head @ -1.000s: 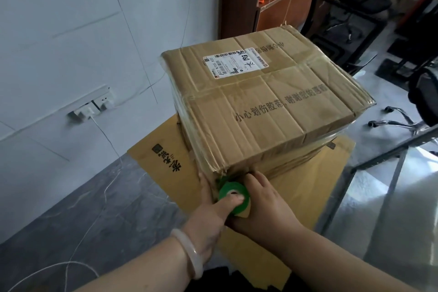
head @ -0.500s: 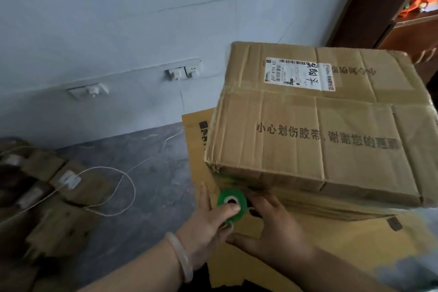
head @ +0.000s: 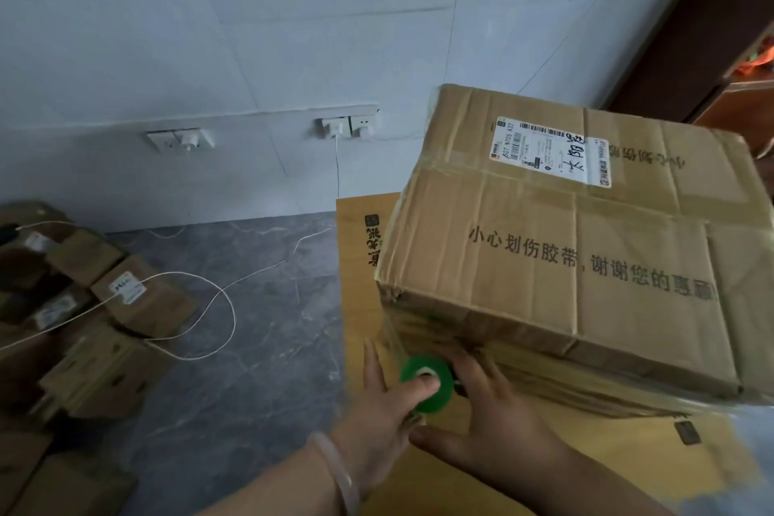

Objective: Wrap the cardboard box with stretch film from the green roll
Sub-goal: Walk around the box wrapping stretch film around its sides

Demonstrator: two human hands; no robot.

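Note:
A large cardboard box with a white shipping label and printed characters stands on a flat yellow-brown carton. Clear film clings to its lower side near the front left corner. The green roll stands on end at that corner. My left hand holds the roll, thumb pushed into its core. My right hand lies spread against the roll's right side and the box's lower edge.
Grey floor lies to the left with a loose white cable looping across it. A heap of small cardboard boxes fills the far left. Wall sockets sit behind, and a dark wooden cabinet at the right.
My view swung left around the box, bringing the box heap and second socket into sight. Both hands stayed on the green roll at the box's lower corner, the right hand spreading flatter.

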